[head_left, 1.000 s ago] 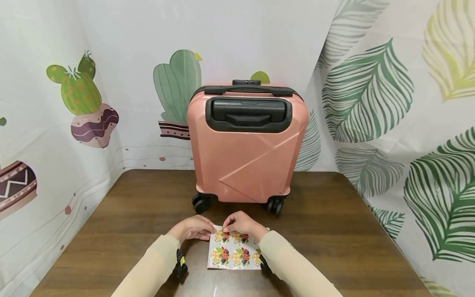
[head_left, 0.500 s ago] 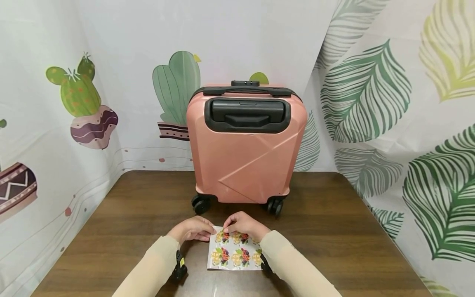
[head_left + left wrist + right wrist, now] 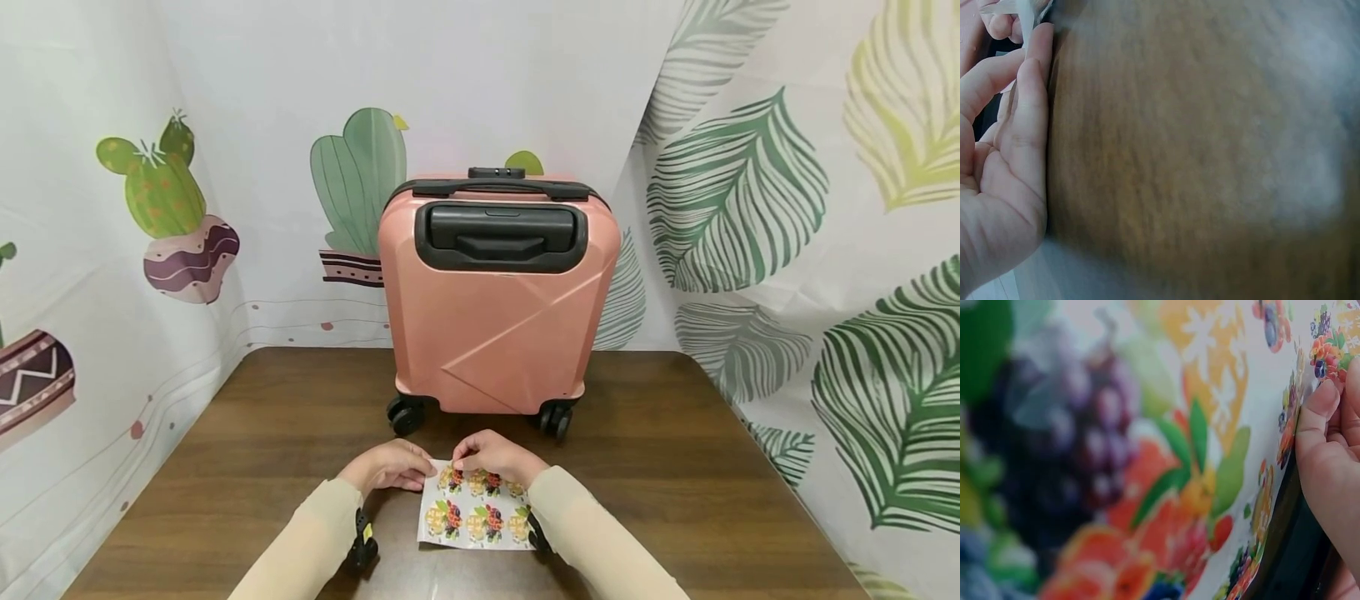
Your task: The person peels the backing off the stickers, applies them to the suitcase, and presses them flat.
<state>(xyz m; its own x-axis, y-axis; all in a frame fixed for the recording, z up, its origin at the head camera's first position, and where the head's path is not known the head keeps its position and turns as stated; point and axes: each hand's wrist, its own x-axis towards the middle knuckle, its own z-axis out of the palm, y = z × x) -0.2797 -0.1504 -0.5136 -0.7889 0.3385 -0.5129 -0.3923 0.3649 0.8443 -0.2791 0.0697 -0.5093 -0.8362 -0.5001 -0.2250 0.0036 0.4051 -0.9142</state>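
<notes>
In the head view, a white sheet of fruit stickers (image 3: 459, 504) lies low over the table, printed with rows of fruit bunches. My left hand (image 3: 390, 465) pinches its upper left corner between thumb and fingers, and the left wrist view shows the paper's white edge (image 3: 1027, 28) there. Close beside it, my right hand (image 3: 495, 457) pinches at the fruit sticker nearest that corner. The right wrist view has that thumb (image 3: 1322, 403) against the printed surface. Whether the sticker has come loose is hidden by the fingers. My right hand and sleeve cover the sheet's right side.
A pink suitcase (image 3: 498, 333) with black wheels stands upright on the brown wooden table (image 3: 675, 467), just beyond my hands. Behind it hangs a white cloth (image 3: 262, 125) printed with cacti and leaves. A black strap device (image 3: 363, 542) sits on my left wrist.
Both hands keep their grips at the sheet's upper left corner. The sheet's lower edge shifts very slightly, and the head view tilts up a little.
</notes>
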